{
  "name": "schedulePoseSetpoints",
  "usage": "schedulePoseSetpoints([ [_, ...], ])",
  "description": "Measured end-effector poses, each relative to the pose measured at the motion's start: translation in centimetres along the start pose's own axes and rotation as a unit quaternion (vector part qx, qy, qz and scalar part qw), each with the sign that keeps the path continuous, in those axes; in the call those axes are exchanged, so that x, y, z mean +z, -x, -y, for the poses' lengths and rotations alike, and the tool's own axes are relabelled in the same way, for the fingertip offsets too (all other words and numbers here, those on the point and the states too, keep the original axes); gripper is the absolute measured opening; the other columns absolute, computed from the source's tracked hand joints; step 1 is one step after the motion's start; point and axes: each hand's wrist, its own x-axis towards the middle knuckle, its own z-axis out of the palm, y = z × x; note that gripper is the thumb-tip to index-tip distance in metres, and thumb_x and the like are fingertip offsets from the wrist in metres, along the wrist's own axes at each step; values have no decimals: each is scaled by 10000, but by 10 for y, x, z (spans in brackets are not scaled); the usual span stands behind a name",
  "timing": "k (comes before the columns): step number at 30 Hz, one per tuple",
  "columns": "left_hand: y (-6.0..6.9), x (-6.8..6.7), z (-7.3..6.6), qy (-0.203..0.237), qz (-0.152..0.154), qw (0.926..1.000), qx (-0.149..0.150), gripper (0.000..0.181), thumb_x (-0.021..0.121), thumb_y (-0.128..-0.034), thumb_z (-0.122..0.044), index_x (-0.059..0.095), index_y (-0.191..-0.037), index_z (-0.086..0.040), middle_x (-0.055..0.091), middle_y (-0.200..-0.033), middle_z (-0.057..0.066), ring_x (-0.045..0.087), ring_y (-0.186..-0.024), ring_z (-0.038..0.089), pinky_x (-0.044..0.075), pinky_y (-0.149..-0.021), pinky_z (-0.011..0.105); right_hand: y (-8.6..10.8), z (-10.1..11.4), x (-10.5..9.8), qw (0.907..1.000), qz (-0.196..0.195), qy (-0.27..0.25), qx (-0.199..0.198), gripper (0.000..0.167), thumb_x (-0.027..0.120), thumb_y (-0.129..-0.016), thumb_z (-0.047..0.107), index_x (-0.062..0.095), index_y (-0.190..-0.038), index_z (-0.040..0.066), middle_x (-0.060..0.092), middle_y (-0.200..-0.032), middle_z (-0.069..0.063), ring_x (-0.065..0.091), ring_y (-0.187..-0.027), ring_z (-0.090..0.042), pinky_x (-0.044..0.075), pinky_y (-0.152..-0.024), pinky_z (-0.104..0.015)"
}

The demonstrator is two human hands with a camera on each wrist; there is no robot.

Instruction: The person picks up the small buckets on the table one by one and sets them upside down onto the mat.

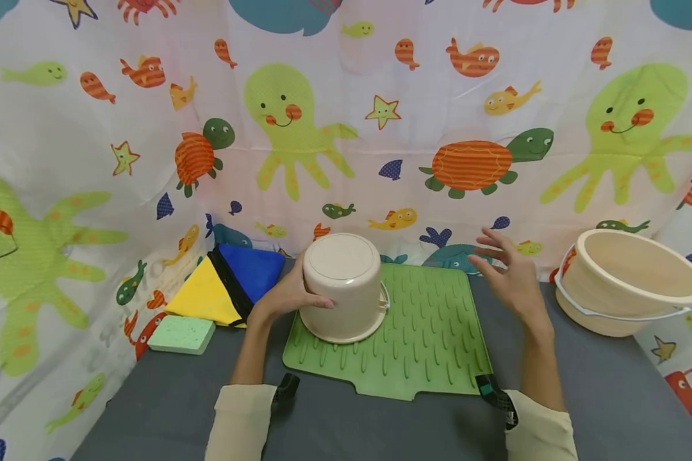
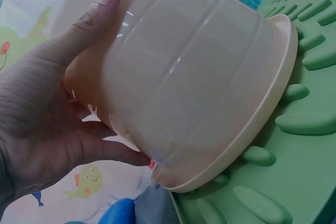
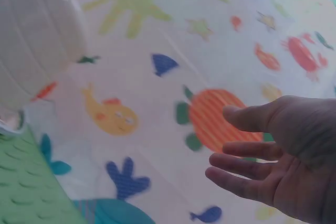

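A small cream bucket (image 1: 341, 291) stands upside down, rim downward, on the left part of a green ridged mat (image 1: 432, 320). My left hand (image 1: 284, 293) grips its side; in the left wrist view the thumb lies along the near wall and the other fingers reach round the far side, partly hidden. The bucket's handle (image 1: 385, 296) shows at its right, low by the rim. Above the table, right of the mat, my right hand (image 1: 513, 278) is raised with fingers spread loosely. Nothing is in that hand (image 3: 283, 161) in the right wrist view.
A larger cream bucket (image 1: 611, 291) with a white handle stands upright at the right. Left of the mat lie yellow, black and blue cloths (image 1: 207, 291) and a pale green sponge (image 1: 181, 335). A sea-creature-patterned curtain (image 1: 346, 83) hangs behind the grey table (image 1: 323, 416).
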Motion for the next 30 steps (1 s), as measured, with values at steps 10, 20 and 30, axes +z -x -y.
schedulePoseSetpoints([
  [10, -1, -1, -1, -50, -29, 10000, -67, 1349, 996, -704, -205, 54, -1628, -488, 351, -1641, -45, 402, -1507, 223, 262, -1280, 585, 5, -21, -43, 9791, -1672, 59, 1155, 485, 698, -975, 30, 603, -1450, 35, 651, -1115, 170, 622, -905, 181, 520, -737, -20],
  [20, 1, 0, 2, -66, 14, 10000, -36, 1350, 989, -715, -193, 46, -1650, -439, 357, -1637, -25, 418, -1491, 236, 285, -1270, 560, 18, -33, -82, 8730, -3562, -2288, 2422, 352, 639, -882, -110, 675, -1106, 158, 533, -1044, -10, 669, -629, -8, 563, -577, -114],
  [30, 1, -2, 5, -66, 77, 9999, -78, 1360, 984, -725, -296, 15, -1678, -351, 287, -1667, -12, 389, -1502, 263, 287, -1259, 616, 28, -46, -102, 7916, -4382, -2769, 3236, 564, 535, -892, -141, 295, -1268, 204, 258, -1434, 45, 455, -983, -70, 419, -572, -131],
])
